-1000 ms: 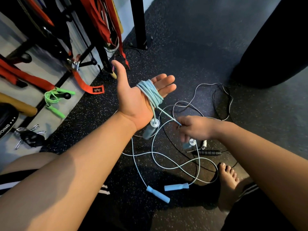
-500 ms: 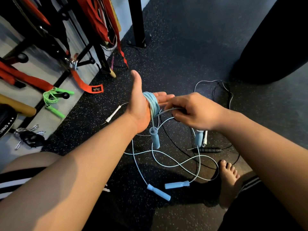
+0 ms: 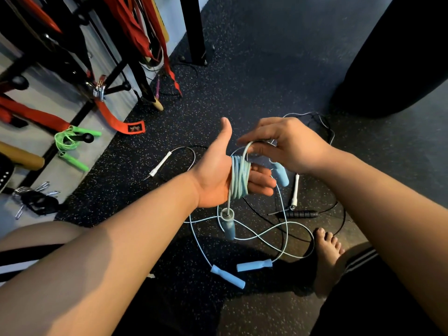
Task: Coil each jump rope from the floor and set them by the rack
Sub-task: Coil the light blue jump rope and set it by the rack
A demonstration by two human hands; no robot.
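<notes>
A pale blue jump rope (image 3: pixel 238 177) is wound in many turns around the straight fingers of my left hand (image 3: pixel 218 175), thumb up. One of its handles (image 3: pixel 228 224) dangles below the palm. My right hand (image 3: pixel 288 146) pinches the rope's free end above the coil, and the other handle (image 3: pixel 281 172) hangs under it. A second light blue rope lies loose on the floor with its two handles (image 3: pixel 253 265) near my foot. A black-handled rope (image 3: pixel 299 213) and a thin rope with white handles (image 3: pixel 160 163) lie tangled on the floor. A coiled green rope (image 3: pixel 70 144) sits by the rack (image 3: pixel 114 76).
Red straps (image 3: pixel 116 120) and bars hang from the rack at upper left. A black post (image 3: pixel 194 30) stands behind. A large dark bag (image 3: pixel 397 57) fills the upper right. My bare foot (image 3: pixel 327 260) rests on the speckled floor. Clips (image 3: pixel 34 197) lie at left.
My right hand has carried the rope's free end up and over my left hand, adding a turn to the coil. The second handle has risen off the floor.
</notes>
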